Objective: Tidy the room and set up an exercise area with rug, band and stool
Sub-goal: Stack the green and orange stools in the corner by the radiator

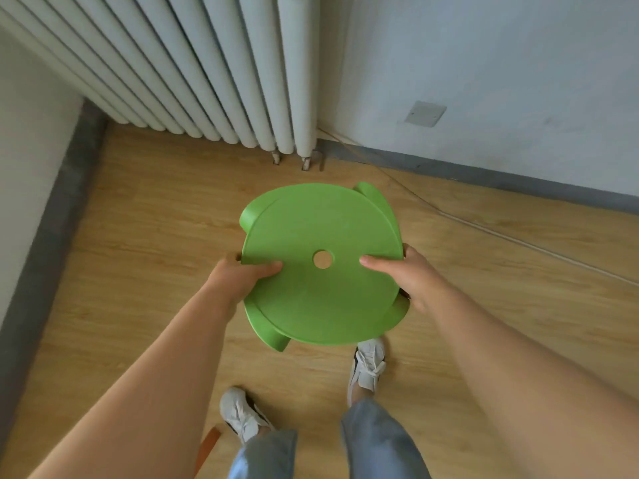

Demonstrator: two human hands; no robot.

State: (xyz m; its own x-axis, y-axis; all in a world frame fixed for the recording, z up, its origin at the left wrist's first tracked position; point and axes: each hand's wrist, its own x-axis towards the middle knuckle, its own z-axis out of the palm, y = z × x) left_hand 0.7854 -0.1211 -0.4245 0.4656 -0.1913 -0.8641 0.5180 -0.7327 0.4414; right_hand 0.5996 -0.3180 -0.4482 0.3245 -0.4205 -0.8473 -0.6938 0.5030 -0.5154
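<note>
Gripping green stool [321, 271] by seat rim: left hand [242, 278] at 9 o'clock, right hand [411, 274] at 3, thumbs on top, balanced for carrying level.

Head cam aims steeply down, floor [145, 236] close.

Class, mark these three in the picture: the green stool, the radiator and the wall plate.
green stool [311, 299], head view, on the flat seat top.
radiator [207, 63], head view, on a middle column.
wall plate [426, 114], head view, centre of its face.
</note>
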